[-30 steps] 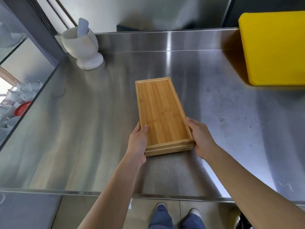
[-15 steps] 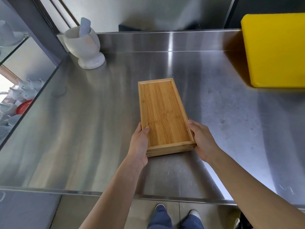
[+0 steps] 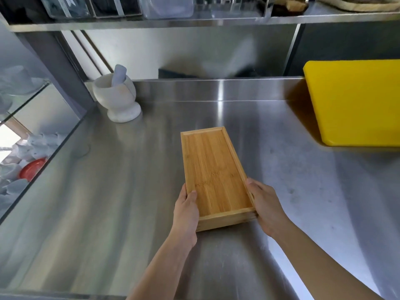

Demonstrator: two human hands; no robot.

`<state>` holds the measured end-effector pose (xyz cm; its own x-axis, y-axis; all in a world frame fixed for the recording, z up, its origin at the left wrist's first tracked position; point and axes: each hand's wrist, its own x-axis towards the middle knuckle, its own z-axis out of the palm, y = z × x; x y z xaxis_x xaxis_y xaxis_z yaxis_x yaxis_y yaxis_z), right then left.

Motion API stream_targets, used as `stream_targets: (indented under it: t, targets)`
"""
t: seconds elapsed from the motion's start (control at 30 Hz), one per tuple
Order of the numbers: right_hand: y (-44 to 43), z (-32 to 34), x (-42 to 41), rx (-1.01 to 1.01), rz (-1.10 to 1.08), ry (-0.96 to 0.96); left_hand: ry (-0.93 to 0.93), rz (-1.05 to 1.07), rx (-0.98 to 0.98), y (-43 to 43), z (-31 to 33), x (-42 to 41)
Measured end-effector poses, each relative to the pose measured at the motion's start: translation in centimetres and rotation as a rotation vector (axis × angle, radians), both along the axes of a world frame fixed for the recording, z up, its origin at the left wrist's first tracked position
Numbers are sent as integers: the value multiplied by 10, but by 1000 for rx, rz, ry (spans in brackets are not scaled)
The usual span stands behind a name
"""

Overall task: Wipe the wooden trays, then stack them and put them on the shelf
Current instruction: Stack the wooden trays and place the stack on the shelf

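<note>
A stack of wooden trays [image 3: 214, 169], light bamboo with a raised rim, sits lengthwise in the middle of the steel counter [image 3: 108, 191]. Layered edges show at its near end. My left hand [image 3: 186, 210] grips the stack's near left corner, thumb over the rim. My right hand [image 3: 267, 207] holds the near right side. A steel shelf [image 3: 194, 20] runs across the top of the view above the counter.
A white mortar with a pestle [image 3: 116, 97] stands at the back left. A thick yellow board [image 3: 355, 100] lies at the right. Clear containers [image 3: 166, 5] and wooden items [image 3: 350, 3] sit on the shelf. White cups and a red dish [image 3: 32, 168] lie beyond the left edge.
My head has tilted up, so the shelf above the counter is now in view. Both hands keep the same grip on the stacked trays.
</note>
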<state>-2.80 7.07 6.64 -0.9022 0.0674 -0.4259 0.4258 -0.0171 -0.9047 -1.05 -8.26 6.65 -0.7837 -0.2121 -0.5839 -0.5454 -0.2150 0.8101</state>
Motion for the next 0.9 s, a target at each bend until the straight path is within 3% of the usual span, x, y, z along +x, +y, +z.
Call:
stream_targets:
  t: [0.2, 0.43, 0.9]
  targets:
    - [-5, 47, -35, -7, -57, 119, 92, -87, -44, -6, 43, -48]
    - [-4, 127, -102, -14, -164, 283, 249, -154, -85, -5, 136, -129]
    - [15, 257, -293, 23, -258, 317, 323, -121, -57, 8, 263, -324]
